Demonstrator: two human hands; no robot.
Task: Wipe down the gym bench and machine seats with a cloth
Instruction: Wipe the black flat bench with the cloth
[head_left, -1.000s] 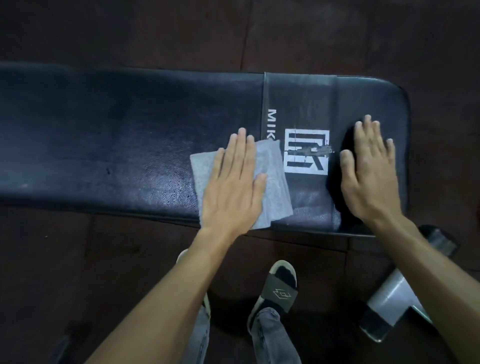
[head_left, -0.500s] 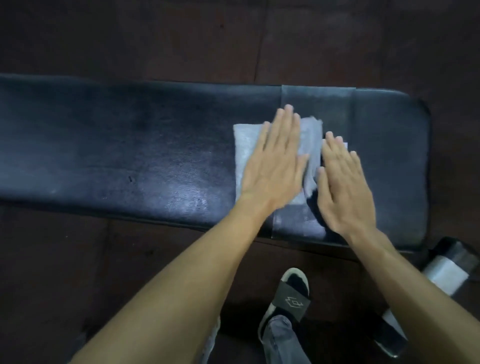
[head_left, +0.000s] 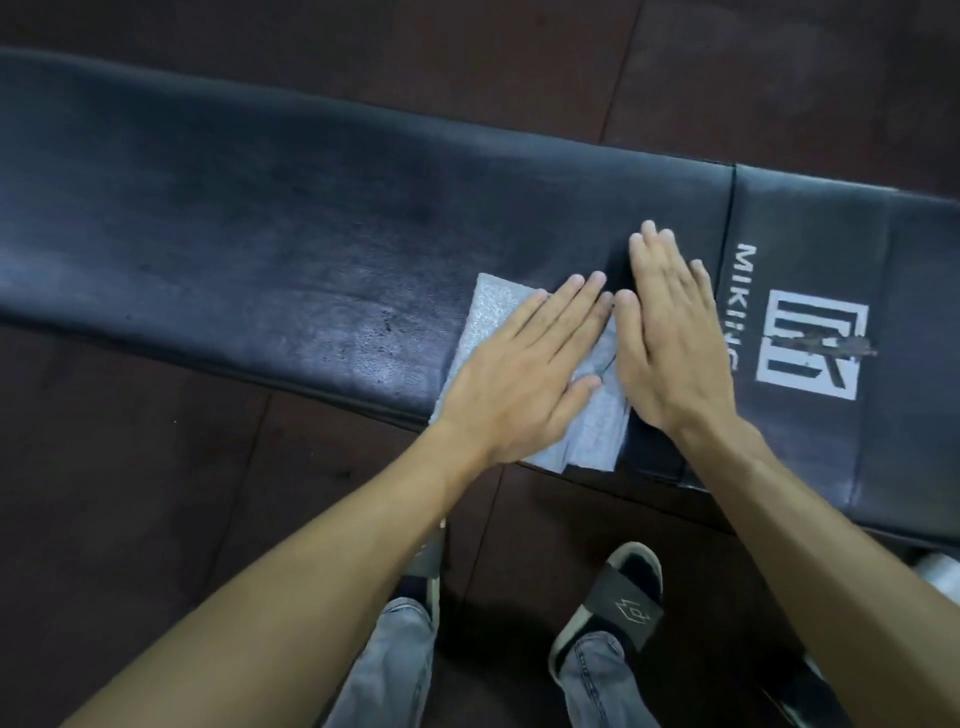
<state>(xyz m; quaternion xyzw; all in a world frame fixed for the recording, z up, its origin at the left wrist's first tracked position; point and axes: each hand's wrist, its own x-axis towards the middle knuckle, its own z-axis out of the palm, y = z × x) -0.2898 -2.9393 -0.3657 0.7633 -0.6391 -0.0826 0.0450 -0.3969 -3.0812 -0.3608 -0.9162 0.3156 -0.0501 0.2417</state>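
Head cam is the only view I've got, looking straight down at a long black padded gym bench (head_left: 311, 249) that runs across the frame on a slight diagonal. The grey cloth (head_left: 592, 426) is lying flat on the bench pad near its front edge, a bit right of the middle, with its lower edge reaching the lip of the pad. Left hand (head_left: 524, 374) is pressed flat on top of the cloth, fingers straight and only slightly apart, pointing up and to the right. Right hand (head_left: 670, 338) is flat too, fingers straight and close together, palm mostly on the bare pad just right of the cloth with its thumb side touching the cloth's edge. The two hands are nearly touching at the fingertips. Right of the hands there's white lettering (head_left: 740, 306) and a scuffed white square logo (head_left: 810, 353) on the vinyl. Below the bench I can see a dark slide sandal (head_left: 618, 608) and grey jeans (head_left: 395, 665) on dark floor tiles (head_left: 156, 493).
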